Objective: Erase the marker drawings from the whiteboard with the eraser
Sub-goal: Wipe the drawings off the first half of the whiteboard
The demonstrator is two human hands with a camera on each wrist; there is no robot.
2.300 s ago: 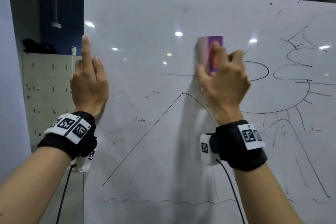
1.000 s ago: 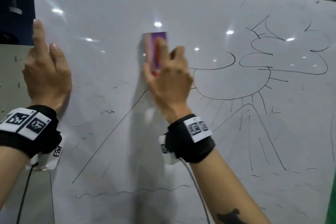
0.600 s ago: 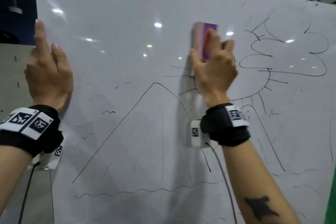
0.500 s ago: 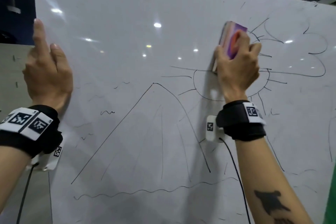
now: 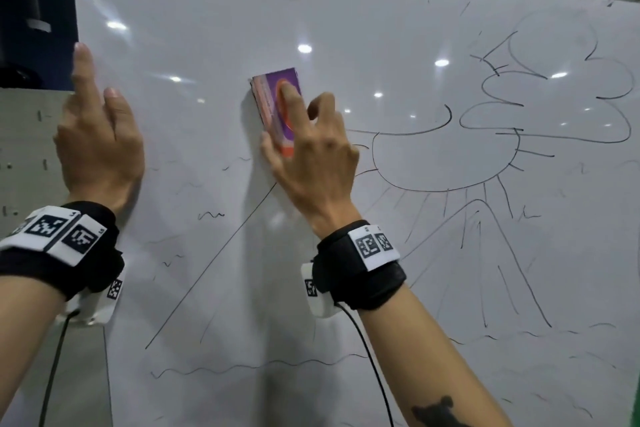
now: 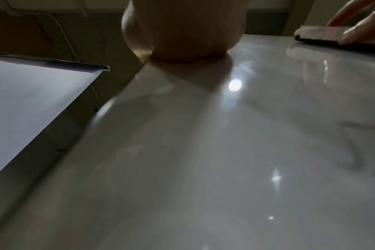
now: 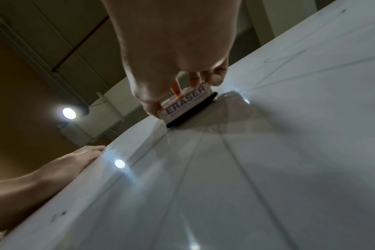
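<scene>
On the upper middle of the whiteboard (image 5: 346, 10) we have the eraser (image 5: 268, 99) pressed flat, its dark felt face against the surface in the right wrist view. Half a second ago it was far over to the right, at the edge of the cloud outline; now it sits left of the sun, so we have just swept leftward across the top band. Where it passed, the peak of the left mountain (image 5: 207, 270) and the sun's left rays are gone, leaving only the lower slope line running up to the eraser. Our right hand (image 5: 311, 163) grips the eraser, thumb on one long edge and fingers curled over the back and the other edge. Our left hand (image 5: 98, 139) rests with straight fingers on the board's left edge, holding nothing, apparently steadying it. The sun (image 5: 446, 163), the clouds (image 5: 554, 97), the right mountain (image 5: 478, 253) and the wavy line (image 5: 259, 366) below remain, so we judge most of the work lies ahead.
</scene>
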